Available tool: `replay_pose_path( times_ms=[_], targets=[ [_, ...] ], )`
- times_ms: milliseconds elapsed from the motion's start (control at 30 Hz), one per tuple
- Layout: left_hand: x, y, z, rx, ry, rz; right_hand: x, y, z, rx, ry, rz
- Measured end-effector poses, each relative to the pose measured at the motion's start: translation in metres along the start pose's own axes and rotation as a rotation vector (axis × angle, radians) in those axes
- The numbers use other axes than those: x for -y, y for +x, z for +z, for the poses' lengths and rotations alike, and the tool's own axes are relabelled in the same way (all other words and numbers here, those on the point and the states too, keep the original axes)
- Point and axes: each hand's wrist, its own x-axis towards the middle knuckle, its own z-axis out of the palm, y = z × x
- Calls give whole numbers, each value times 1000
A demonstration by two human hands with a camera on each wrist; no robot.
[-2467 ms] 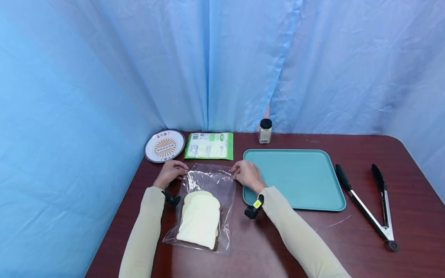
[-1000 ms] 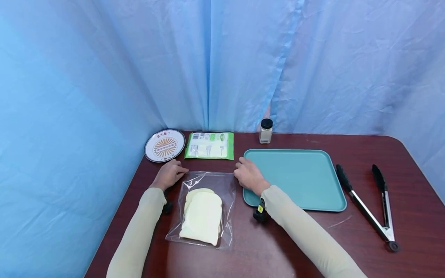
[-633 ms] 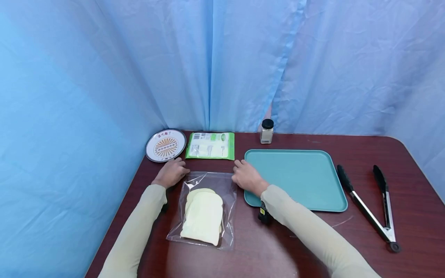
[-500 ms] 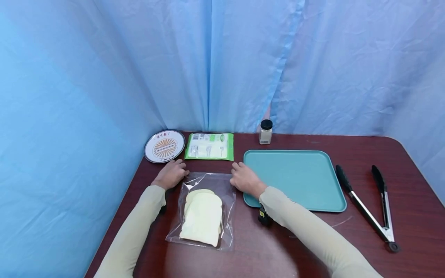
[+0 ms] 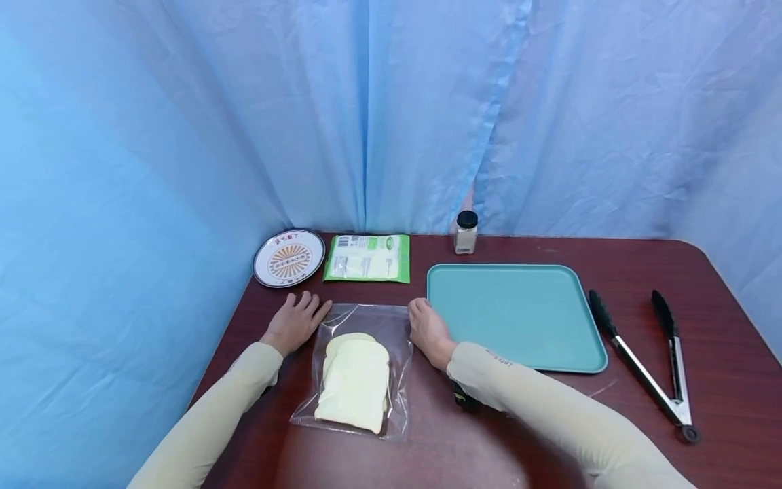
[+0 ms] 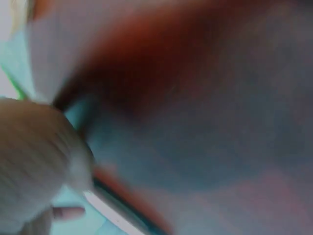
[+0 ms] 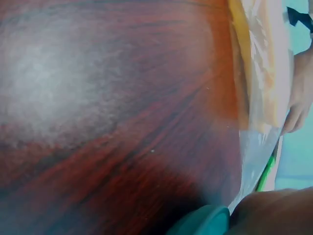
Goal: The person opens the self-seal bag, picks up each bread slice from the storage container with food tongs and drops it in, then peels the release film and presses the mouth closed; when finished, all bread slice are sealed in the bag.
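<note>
A clear plastic bag [image 5: 397, 353] with slices of bread [image 5: 354, 384] inside lies flat on the table, its top edge facing away from me. My left hand [image 5: 292, 324] rests on the table at the bag's upper left corner, fingers spread and thumb reaching to the corner. At the upper right corner my right hand [image 5: 429, 331] grips the bag's edge with curled fingers, its fingertips partly hidden. In the right wrist view the bag with bread [image 7: 266, 63] shows along the right. The left wrist view is blurred, with the hand [image 6: 41, 161] at its left side.
A patterned plate [image 5: 275, 268] and a green-and-white packet [image 5: 369, 258] lie behind the bag. A black-capped jar [image 5: 466, 234] stands at the back. Right of the bag lie a teal tray [image 5: 513, 319] and spread tongs [image 5: 647, 373]. Blue curtains [image 5: 391, 115] hang beyond the table.
Both hands pinched the top corners at first. My left hand has since spread its fingers and shifted slightly down and left. My right hand has moved slightly toward me. The bag has flattened.
</note>
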Motion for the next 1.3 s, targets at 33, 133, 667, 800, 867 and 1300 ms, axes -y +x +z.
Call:
replay_pose_path(
  times_ms=[33,133,667,800,867,1300],
  targets=[
    [-3,-1,-1,45,21,-18,0,-1,0,16,-24,-2],
    [-7,-3,-2,150,63,-63,2,-3,0,40,-73,3],
    [13,-6,17,-16,-785,-131,-12,0,24,-384,320,172],
    [17,-5,13,-8,-868,-153,-18,0,30,-411,410,179],
    [18,-5,9,-17,-888,-160,-23,0,31,-385,469,169],
    [-8,-5,-44,99,-1082,-73,-17,-4,-6,-247,1074,40]
  ],
)
